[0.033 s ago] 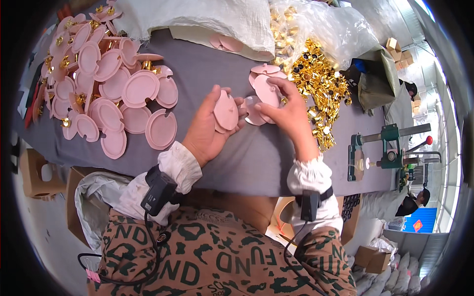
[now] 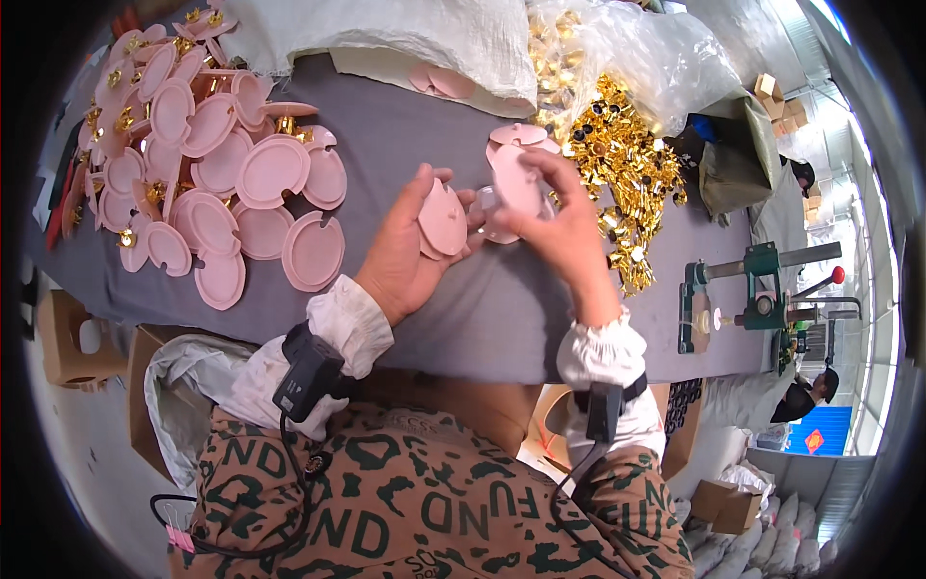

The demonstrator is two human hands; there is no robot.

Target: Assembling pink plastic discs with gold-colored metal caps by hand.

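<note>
My left hand is closed around a few pink plastic discs, stacked with a small raised nub showing on the top one. Between the thumb and fingers of my right hand is another pink disc, tilted and slightly blurred. Behind it, several more pink discs lie in a small overlapping pile on the grey cloth. A clear, round piece shows between my hands; its kind is hard to make out.
A large heap of pink discs with gold fittings covers the left of the table. Gold metallic parts spill from a clear plastic bag. A white woven sack lies at the back. A green hand press stands at right.
My right hand has moved slightly left with its disc, which has turned a little. My left hand stays nearly where it was.
</note>
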